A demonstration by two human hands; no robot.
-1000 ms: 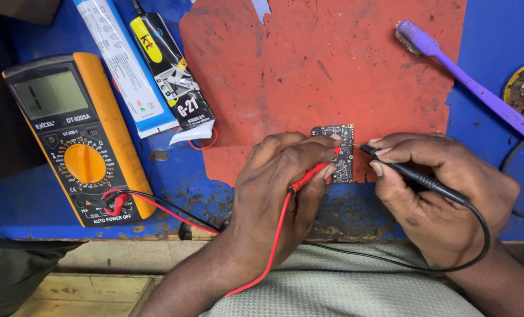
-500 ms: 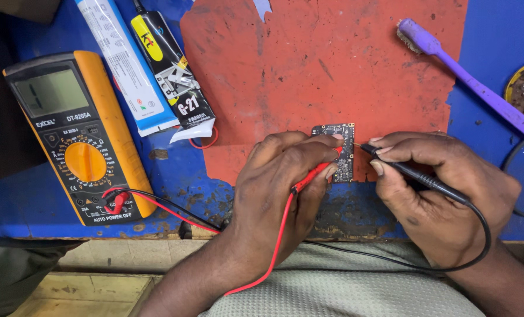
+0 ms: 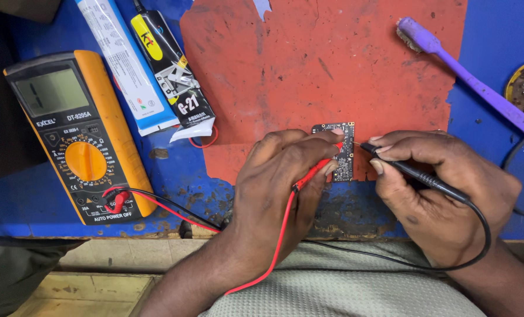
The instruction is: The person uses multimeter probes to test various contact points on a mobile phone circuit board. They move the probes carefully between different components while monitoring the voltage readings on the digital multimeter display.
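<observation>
Circuit board (image 3: pixel 343 149) near mat edge, probes (image 3: pixel 316 170) touching

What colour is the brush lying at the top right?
Purple; the brush shows clearly in the head view.

Bright, even overhead light, soft shadows under each hand, sharp focus throughout, darker at the left edge
</observation>
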